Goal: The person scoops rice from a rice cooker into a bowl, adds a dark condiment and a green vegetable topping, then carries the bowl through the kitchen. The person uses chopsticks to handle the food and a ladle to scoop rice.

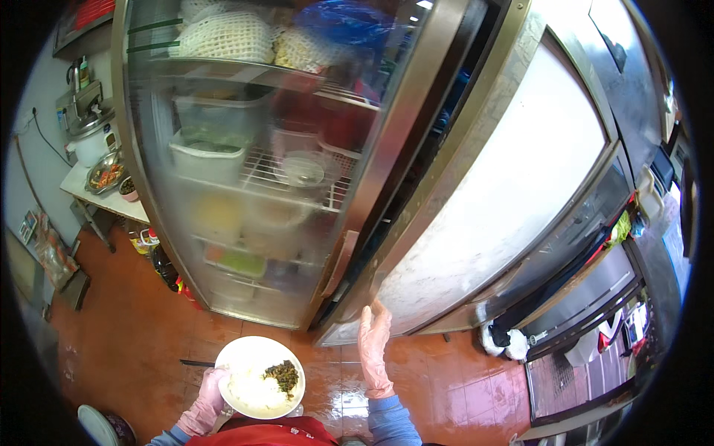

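Note:
My left hand (208, 402), in a thin pink glove, grips the left rim of a white bowl (245, 348). White rice (252, 387) lies in the bowl, with a heap of dark chopped greens (283, 376) on its right side. A thin dark stick (196, 363), perhaps a chopstick, juts out left of the bowl. My right hand (374, 352), gloved alike, reaches up to the lower metal frame of a white-panelled door (491, 184). Its fingertips overlap the frame; whether they grip it is unclear. A dark gap separates this door from the glass refrigerator door (268, 223).
Behind the glass stand tubs (207, 156) on wire shelves. At left, a white table (131, 209) carries a rice cooker (92, 139) and a metal bowl of food (106, 171). Bottles (162, 265) stand on the red tiled floor (128, 323). A doorway (585, 357) opens at right.

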`<action>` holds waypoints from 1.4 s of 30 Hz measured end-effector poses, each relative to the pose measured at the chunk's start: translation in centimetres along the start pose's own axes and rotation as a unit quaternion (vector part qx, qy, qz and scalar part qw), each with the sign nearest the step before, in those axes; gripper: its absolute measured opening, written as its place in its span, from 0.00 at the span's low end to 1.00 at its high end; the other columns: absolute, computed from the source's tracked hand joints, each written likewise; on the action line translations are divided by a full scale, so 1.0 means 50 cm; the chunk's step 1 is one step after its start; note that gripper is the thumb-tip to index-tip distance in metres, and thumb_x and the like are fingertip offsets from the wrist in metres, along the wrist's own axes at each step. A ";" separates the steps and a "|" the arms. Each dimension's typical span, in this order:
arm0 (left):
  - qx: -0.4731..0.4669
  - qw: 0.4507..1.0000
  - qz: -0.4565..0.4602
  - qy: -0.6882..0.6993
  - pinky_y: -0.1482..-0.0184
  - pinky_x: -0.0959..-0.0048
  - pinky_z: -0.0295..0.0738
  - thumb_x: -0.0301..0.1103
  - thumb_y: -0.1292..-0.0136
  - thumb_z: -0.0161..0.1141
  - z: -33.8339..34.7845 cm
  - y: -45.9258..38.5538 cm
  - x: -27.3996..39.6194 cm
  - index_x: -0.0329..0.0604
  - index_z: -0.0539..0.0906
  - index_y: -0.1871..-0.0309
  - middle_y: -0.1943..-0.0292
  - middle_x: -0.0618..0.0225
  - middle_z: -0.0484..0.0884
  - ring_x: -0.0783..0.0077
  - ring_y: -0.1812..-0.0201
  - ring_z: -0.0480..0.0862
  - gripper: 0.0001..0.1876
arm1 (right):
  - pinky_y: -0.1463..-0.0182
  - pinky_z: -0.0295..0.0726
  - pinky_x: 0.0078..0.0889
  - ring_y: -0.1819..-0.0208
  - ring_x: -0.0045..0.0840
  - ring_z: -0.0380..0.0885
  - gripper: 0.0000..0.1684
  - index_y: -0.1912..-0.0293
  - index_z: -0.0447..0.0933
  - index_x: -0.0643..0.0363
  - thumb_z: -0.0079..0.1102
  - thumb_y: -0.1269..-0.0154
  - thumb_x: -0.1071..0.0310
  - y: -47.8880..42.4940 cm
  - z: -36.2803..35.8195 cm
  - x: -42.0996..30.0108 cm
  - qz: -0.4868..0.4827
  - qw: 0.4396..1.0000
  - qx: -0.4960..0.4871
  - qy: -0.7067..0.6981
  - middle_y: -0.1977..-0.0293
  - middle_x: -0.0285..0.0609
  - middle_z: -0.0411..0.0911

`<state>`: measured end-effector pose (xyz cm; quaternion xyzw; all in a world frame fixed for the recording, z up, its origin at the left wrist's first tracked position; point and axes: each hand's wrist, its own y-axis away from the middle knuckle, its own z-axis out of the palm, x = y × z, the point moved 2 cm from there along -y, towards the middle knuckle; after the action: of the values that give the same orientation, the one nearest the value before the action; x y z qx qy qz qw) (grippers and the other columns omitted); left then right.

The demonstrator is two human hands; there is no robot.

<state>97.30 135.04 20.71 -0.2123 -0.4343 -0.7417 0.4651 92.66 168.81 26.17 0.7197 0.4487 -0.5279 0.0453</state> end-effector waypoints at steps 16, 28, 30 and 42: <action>0.153 0.983 0.103 0.005 0.63 0.75 0.74 0.34 0.50 0.54 -0.016 0.057 -0.024 0.28 0.78 0.59 0.66 0.62 0.80 0.70 0.67 0.80 0.18 | 0.53 0.71 0.35 0.58 0.42 0.75 0.22 0.53 0.68 0.66 0.47 0.33 0.54 -0.209 0.152 -0.013 -0.004 0.968 -0.217 -0.124 0.62 0.57 0.76; 0.271 0.942 0.155 0.124 0.59 0.71 0.76 0.36 0.50 0.53 0.078 0.134 -0.173 0.29 0.76 0.58 0.65 0.60 0.79 0.66 0.64 0.80 0.19 | 0.58 0.72 0.43 0.60 0.49 0.74 0.14 0.64 0.66 0.65 0.46 0.34 0.61 -0.203 0.127 -0.027 -0.055 0.942 -0.314 -0.101 0.65 0.57 0.75; 0.300 0.931 0.162 0.129 0.60 0.70 0.76 0.36 0.50 0.53 0.091 0.145 -0.169 0.30 0.75 0.57 0.64 0.60 0.79 0.66 0.64 0.80 0.20 | 0.64 0.73 0.43 0.66 0.47 0.75 0.13 0.64 0.68 0.61 0.48 0.35 0.60 -0.152 0.122 -0.005 -0.126 0.948 -0.273 -0.107 0.69 0.54 0.76; 0.346 0.906 0.187 0.155 0.56 0.71 0.73 0.41 0.48 0.50 -0.099 0.116 -0.333 0.34 0.73 0.56 0.63 0.60 0.77 0.65 0.62 0.78 0.21 | 0.78 0.74 0.43 0.81 0.44 0.75 0.13 0.61 0.67 0.59 0.51 0.37 0.59 0.043 0.117 0.012 -0.274 0.867 -0.415 -0.036 0.80 0.51 0.74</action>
<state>110.73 138.21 8.69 0.0020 -0.5381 -0.4680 0.7010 89.98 164.73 22.26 0.4637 0.8033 -0.3096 0.2092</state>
